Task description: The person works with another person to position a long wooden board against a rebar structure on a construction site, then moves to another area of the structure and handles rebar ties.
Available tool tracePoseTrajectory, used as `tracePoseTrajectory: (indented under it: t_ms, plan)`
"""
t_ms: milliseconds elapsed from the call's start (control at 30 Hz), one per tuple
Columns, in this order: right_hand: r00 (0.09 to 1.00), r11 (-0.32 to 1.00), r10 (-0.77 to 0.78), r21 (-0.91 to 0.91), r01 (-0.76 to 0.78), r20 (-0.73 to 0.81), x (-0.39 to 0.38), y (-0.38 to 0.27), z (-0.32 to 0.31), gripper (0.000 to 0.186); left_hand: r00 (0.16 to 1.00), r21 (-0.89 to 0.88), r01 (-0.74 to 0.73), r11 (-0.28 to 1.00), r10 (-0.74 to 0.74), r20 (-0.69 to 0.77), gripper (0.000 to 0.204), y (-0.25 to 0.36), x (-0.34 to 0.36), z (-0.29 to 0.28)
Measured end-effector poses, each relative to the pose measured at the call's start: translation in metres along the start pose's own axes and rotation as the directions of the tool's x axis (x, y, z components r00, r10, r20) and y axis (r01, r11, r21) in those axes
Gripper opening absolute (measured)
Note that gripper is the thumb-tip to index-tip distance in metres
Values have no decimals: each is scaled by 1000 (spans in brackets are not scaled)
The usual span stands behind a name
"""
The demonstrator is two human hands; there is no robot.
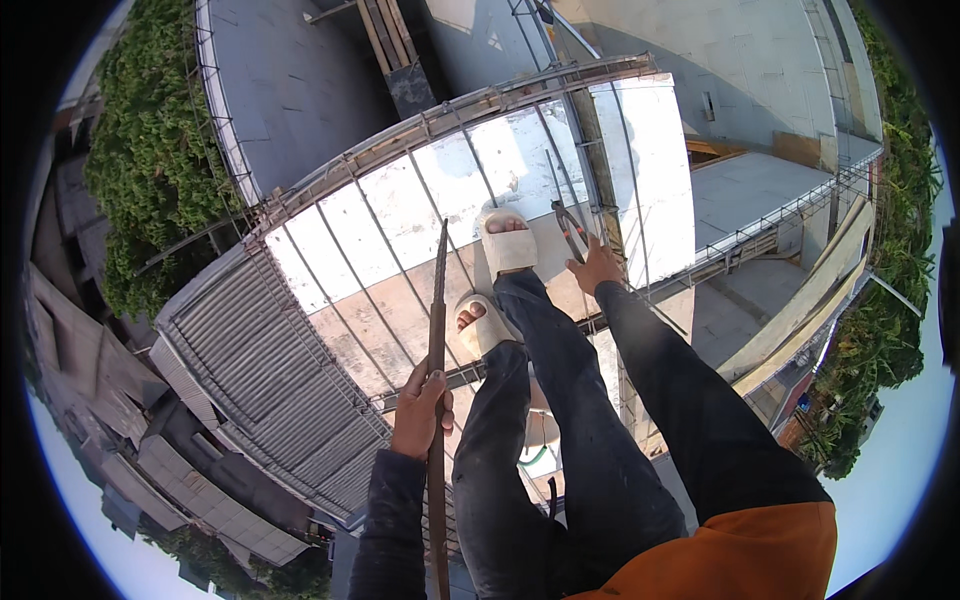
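Observation:
A long ribbed steel bar (437,310) runs upright through the picture from the lower edge, its tip over the pale panels. My left hand (420,412) is closed round the bar at about its middle. Out to the right, my right hand (598,266) grips a pair of pincers (572,232) with dark and orange handles, their jaws pointing away from me. Beneath them lie pale sheet panels (390,215) crossed by thin steel rods. My sandalled feet (513,255) stand on these panels, the left one nearer than the right.
A rebar cage (440,120) edges the panels at the far side, and another beam of bars (598,150) crosses them at the right. Corrugated roofing (270,370) slopes down at the left. Concrete slabs (740,60) lie beyond, with drops between levels. Trees (150,150) flank the site.

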State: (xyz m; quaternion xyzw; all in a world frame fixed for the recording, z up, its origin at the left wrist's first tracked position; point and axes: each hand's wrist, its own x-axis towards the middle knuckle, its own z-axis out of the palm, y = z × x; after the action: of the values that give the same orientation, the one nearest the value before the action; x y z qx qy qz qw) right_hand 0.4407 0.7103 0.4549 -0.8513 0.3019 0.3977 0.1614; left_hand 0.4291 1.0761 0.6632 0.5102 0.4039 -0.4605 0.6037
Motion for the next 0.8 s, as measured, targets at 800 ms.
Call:
tracePoseTrajectory:
  t_ms: [800]
  plan:
    - [599,284,-426,729,-623,678,-242,-152,-153,62,963,-192,-266,945,251,-98,18,164,104,116]
